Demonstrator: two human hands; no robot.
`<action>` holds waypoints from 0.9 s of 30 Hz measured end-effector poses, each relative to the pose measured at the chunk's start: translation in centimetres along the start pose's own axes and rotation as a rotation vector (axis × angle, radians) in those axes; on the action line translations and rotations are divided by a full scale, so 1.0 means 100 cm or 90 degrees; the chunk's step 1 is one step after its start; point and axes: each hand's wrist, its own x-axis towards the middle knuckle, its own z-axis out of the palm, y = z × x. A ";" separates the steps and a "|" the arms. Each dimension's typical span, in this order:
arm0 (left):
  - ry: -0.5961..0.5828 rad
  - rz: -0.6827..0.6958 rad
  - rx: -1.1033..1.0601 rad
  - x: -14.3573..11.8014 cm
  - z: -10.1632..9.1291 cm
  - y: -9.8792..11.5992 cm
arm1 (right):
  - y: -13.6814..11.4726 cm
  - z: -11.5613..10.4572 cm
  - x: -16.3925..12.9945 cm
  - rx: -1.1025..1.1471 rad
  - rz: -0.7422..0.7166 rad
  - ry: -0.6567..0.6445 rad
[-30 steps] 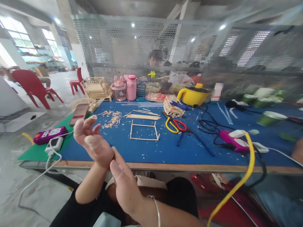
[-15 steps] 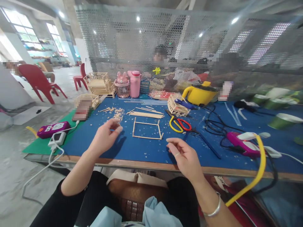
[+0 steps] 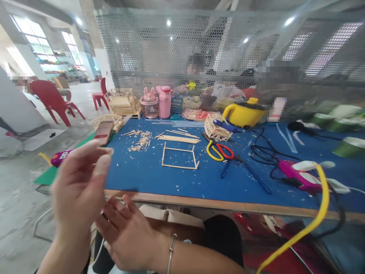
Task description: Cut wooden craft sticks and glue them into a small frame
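Observation:
My left hand (image 3: 81, 186) is raised at the left, over the table's front edge, blurred by motion. Its fingers curve loosely towards the thumb, and I see nothing held in it. Low beside its wrist is my right hand (image 3: 129, 232), fingers stretched and apart, holding nothing; whether it touches the left forearm I cannot tell. On the blue table top (image 3: 159, 182) lies a rectangular frame of thin wooden sticks (image 3: 179, 166), with short upright pieces at corners. Behind it are loose wooden sticks (image 3: 179, 139) and a heap of wood scraps (image 3: 141, 140).
Scissors with yellow and red handles (image 3: 225, 151) and blue-handled pliers (image 3: 253, 177) lie to the right. Farther back stand a small wooden model (image 3: 216, 129), a yellow pot (image 3: 246, 114) and a pink bottle (image 3: 164, 102). A purple power strip (image 3: 299, 177) trails cables. A phone (image 3: 104, 133) rests at left.
Both hands have left the area around the stick frame. My left hand has moved left and nearer, my right hand far left beside it. The frame stays where it lay.

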 end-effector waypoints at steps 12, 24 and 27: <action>-0.433 0.005 0.210 -0.003 0.016 -0.046 | 0.070 -0.118 -0.149 -0.200 0.541 0.107; -0.642 0.063 0.385 0.012 0.095 -0.056 | 0.180 -0.116 -0.092 0.015 0.566 -0.090; -0.655 0.060 0.369 0.015 0.098 -0.058 | 0.188 -0.122 -0.087 0.042 0.555 -0.119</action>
